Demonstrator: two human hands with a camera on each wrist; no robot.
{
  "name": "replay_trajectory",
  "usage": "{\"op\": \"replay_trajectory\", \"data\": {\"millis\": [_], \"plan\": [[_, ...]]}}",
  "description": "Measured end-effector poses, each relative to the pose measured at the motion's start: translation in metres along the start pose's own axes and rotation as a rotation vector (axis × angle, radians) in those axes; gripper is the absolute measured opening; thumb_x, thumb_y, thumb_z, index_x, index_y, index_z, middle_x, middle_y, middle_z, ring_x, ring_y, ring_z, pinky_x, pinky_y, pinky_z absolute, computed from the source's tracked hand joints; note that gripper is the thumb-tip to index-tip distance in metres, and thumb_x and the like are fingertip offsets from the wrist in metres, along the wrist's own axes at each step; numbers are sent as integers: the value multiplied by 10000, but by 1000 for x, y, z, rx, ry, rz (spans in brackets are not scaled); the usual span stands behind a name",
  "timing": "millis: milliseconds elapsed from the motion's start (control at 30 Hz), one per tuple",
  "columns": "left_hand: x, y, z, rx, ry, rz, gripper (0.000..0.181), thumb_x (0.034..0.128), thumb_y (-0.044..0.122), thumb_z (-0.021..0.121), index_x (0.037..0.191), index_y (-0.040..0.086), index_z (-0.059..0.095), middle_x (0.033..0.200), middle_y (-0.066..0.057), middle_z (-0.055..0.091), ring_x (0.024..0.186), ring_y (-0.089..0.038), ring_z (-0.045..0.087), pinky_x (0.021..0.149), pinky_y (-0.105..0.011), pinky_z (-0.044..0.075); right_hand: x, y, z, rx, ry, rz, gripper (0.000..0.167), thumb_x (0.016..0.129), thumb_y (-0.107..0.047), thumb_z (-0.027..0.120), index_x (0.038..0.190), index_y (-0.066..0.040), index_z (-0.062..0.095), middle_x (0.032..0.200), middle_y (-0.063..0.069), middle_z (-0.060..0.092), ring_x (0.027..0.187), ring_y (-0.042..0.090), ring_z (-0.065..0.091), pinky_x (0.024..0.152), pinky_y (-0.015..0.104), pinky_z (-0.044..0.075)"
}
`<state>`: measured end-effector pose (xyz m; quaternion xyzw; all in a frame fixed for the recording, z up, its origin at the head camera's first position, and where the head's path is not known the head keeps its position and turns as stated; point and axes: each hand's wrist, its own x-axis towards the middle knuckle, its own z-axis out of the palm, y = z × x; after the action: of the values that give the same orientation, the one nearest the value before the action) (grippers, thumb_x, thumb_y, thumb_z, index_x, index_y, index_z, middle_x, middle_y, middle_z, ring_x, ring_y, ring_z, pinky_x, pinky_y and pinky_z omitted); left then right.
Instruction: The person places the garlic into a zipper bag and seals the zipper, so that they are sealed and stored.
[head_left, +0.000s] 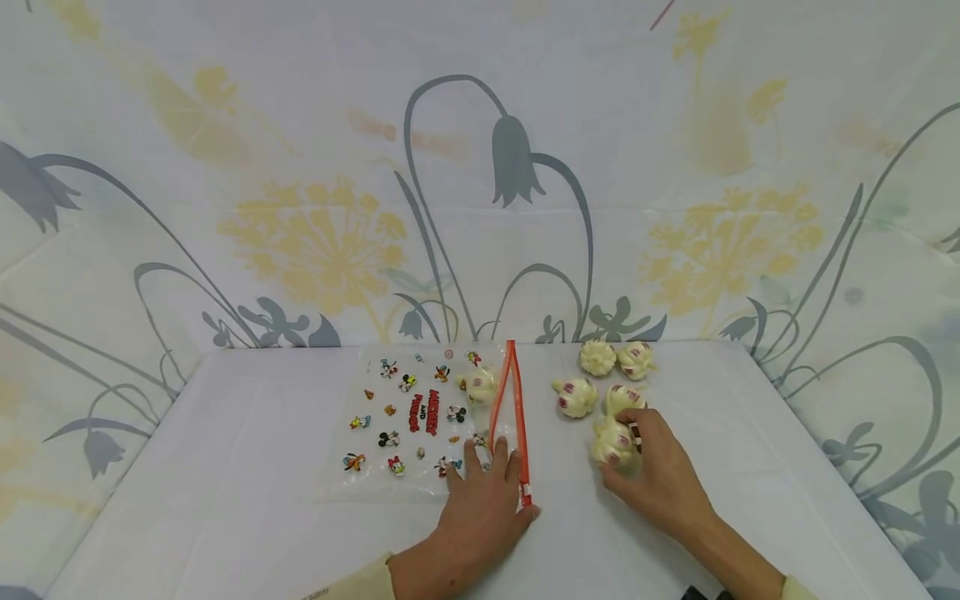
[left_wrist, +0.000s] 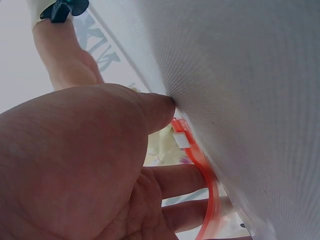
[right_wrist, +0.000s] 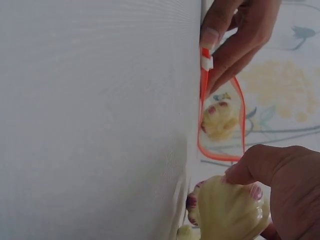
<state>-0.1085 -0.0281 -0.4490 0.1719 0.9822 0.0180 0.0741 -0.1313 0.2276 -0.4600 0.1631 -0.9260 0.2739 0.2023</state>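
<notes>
A clear zip bag (head_left: 375, 483) printed with cartoon figures lies flat, its red-edged mouth facing right and standing partly open. Inside, near the mouth, is one garlic bulb (head_left: 480, 386), also visible through the opening in the right wrist view. My left hand (head_left: 480, 508) rests on the bag's near corner with fingers spread, thumb by the white slider (left_wrist: 181, 140). To the right, my right hand (head_left: 666, 471) grips a garlic bulb (head_left: 613, 443) between thumb and fingers. Close beyond it sits another bulb (head_left: 624, 398), partly hidden by the fingers.
Further garlic bulbs lie behind the right hand: one to the left (head_left: 576, 397) and two at the back, a pale bulb (head_left: 597, 357) and a purple-streaked bulb (head_left: 636, 360). A floral curtain (head_left: 480, 250) hangs along the back edge of the white table (head_left: 225, 517).
</notes>
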Motion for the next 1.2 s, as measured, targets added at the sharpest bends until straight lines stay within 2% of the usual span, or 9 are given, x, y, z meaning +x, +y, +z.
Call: {"op": "replay_trajectory", "data": {"millis": [200, 467, 700, 900, 1200], "plan": [[0, -1, -1, 6, 6, 2, 803, 965, 643, 673, 1572, 137, 527, 1639, -109, 444, 1453, -531, 423, 1043, -701, 474, 5, -6, 5, 13, 15, -31, 655, 739, -101, 904, 1289, -23, 557, 1187, 64, 605, 1002, 197, 600, 813, 413, 521], [-1, -1, 1, -4, 21, 4, 797, 968, 637, 674, 1562, 124, 537, 1630, -118, 454, 1441, -543, 431, 1029, -709, 477, 11, -12, 12, 25, 34, -20, 673, 730, -117, 889, 1303, -41, 545, 1215, 49, 584, 1023, 185, 607, 851, 374, 507], [-2, 0, 1, 3, 22, 2, 797, 965, 637, 678, 1558, 122, 542, 1625, -117, 461, 1441, -542, 435, 1032, -707, 477, 18, -23, 23, 41, 13, -32, 679, 725, -94, 888, 1304, -29, 540, 1230, 66, 592, 1078, 182, 612, 905, 404, 523], [-3, 1, 2, 4, 44, 8, 789, 964, 628, 686, 1547, 113, 553, 1611, -124, 474, 1429, -543, 443, 1024, -709, 479, 24, -38, 32, 80, -8, -47, 683, 736, -89, 902, 1314, -38, 542, 1233, 48, 593, 1048, 157, 597, 885, 421, 562], [-4, 1, 2, 12, 81, 25, 779, 970, 615, 687, 1546, 109, 551, 1602, -133, 483, 1415, -550, 454, 1008, -708, 488, 37, -52, 45, 148, -88, -29, 659, 765, -94, 902, 1320, -38, 551, 1248, 66, 607, 1105, 181, 599, 935, 449, 563]]}}
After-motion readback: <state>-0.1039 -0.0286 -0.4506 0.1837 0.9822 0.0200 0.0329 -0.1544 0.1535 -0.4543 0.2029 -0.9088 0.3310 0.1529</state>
